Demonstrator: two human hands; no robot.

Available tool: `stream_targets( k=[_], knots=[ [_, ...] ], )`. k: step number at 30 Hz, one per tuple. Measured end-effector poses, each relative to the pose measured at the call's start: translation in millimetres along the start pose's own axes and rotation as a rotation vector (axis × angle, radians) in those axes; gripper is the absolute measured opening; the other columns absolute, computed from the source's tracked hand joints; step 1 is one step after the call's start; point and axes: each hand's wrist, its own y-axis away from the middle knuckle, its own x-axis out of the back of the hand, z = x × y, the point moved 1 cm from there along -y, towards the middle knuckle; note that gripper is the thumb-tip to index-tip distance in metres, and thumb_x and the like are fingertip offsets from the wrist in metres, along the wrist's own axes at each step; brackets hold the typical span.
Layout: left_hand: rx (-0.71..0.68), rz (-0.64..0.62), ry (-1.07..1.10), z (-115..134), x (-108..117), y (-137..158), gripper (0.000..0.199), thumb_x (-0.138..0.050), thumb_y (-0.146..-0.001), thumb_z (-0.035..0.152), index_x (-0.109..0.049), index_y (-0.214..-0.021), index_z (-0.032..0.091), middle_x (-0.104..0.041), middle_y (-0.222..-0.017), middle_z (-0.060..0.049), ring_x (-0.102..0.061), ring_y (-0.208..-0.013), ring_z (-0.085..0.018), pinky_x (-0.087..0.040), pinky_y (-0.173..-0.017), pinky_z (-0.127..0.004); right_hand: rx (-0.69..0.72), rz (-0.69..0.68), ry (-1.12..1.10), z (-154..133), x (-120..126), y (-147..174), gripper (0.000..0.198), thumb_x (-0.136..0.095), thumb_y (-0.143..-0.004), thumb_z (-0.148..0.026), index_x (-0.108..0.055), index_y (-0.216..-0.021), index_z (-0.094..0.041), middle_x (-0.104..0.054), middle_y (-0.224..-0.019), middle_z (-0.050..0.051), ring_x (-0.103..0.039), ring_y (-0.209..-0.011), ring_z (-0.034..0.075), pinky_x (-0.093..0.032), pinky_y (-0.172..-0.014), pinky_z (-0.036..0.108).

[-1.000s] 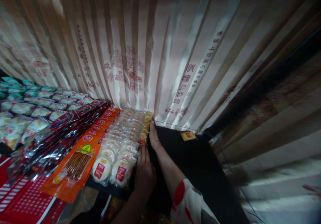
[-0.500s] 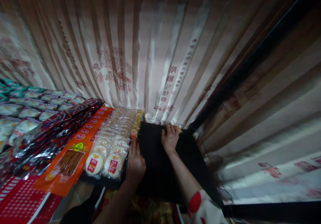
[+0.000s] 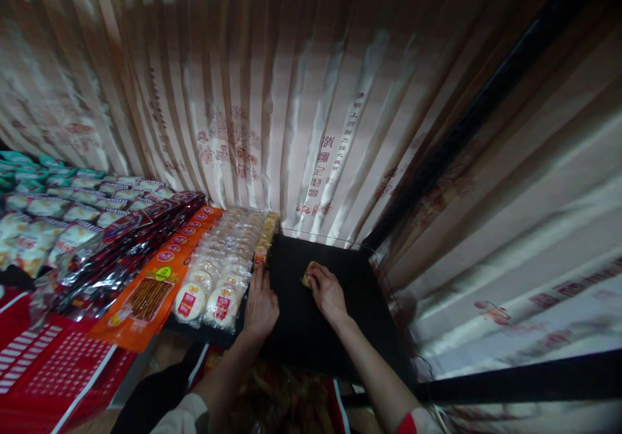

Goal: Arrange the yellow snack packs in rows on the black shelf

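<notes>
Right hand (image 3: pixel 329 296) pinches 1 yellow snack packet (image 3: pixel 306 276) at the black surface (image 3: pixel 291 330) — left hand (image 3: pixel 262 306), thumb apart, touches the yellow packet row (image 3: pixel 267 230).

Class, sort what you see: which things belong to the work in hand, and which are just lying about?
In hand:
- yellow packet, held by the right hand
- row of yellow packets, left hand at its near end
- black tabletop

Lying about:
- wrapped rice crackers
- orange snack-stick packs
- red basket
</notes>
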Motion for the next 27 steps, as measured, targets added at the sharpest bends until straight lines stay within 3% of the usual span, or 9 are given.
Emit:
stream_targets(
  k=[4,9,14,18,23,27],
  knots=[
    [-0.005,-0.024,-0.027,-0.6,-1.3,-0.3,0.041,-0.038,-0.08,0.006,-0.05,-0.119,0.002,-0.042,-0.137,-0.02,-0.036,-0.13,-0.028,-0.039,-0.105,-0.044,-0.127,0.042,-0.046,-19.7,-2.7,19.6,0.022,-0.049,-0.077,-0.023,-0.062,-0.094,-0.019,-0.06,-0.104,0.01,-0.059,-0.09,0.022,-0.048,-0.082,0.036],
    [0.012,-0.029,-0.01,0.9,0.9,-1.9,0.039,-0.036,-0.081,0.007,-0.051,-0.117,0.003,-0.042,-0.137,-0.02,-0.036,-0.13,-0.029,-0.039,-0.104,-0.045,-0.352,0.03,-0.112,-24.3,-10.7,18.6,0.061,-0.06,-0.07,-0.025,-0.044,-0.128,-0.017,-0.063,-0.101,0.012,-0.062,-0.087,0.025,-0.048,-0.076,0.035],
    [0.066,-0.004,0.081,2.7,3.1,-2.7,0.038,-0.034,-0.085,0.011,-0.051,-0.119,0.006,-0.042,-0.137,-0.018,-0.037,-0.13,-0.026,-0.039,-0.104,-0.045,-0.377,0.013,-0.321,-35.3,-27.6,22.0,0.078,-0.059,-0.07,-0.027,-0.026,-0.14,-0.016,-0.068,-0.086,0.006,-0.065,-0.076,0.023,-0.048,-0.069,0.033],
    [0.115,-0.003,0.143,0.2,2.0,-3.5,0.039,-0.032,-0.088,0.017,-0.048,-0.122,0.007,-0.038,-0.141,-0.018,-0.037,-0.13,-0.025,-0.038,-0.105,-0.046,-0.316,0.019,-0.506,-43.0,-46.0,22.8,0.07,-0.057,-0.071,-0.032,-0.032,-0.135,-0.018,-0.068,-0.087,0.005,-0.064,-0.077,0.02,-0.049,-0.072,0.033],
    [0.108,-0.016,0.154,1.9,8.4,-4.3,0.041,-0.031,-0.09,0.022,-0.044,-0.125,0.005,-0.038,-0.14,-0.019,-0.035,-0.131,-0.026,-0.037,-0.105,-0.047,-0.297,0.017,-0.539,-50.9,-53.3,13.3,0.041,-0.058,-0.069,-0.033,-0.054,-0.108,-0.021,-0.067,-0.086,0.005,-0.063,-0.076,0.02,-0.05,-0.07,0.032],
    [-0.092,-0.007,0.154,11.6,23.2,-0.9,0.045,-0.032,-0.09,0.021,-0.038,-0.13,0.003,-0.038,-0.14,-0.02,-0.03,-0.134,-0.025,-0.036,-0.107,-0.045,-0.246,0.01,-0.558,-59.4,-51.4,7.7,0.028,-0.055,-0.071,-0.033,-0.058,-0.096,-0.022,-0.066,-0.083,0.003,-0.062,-0.07,0.017,-0.049,-0.066,0.03]
  ],
)
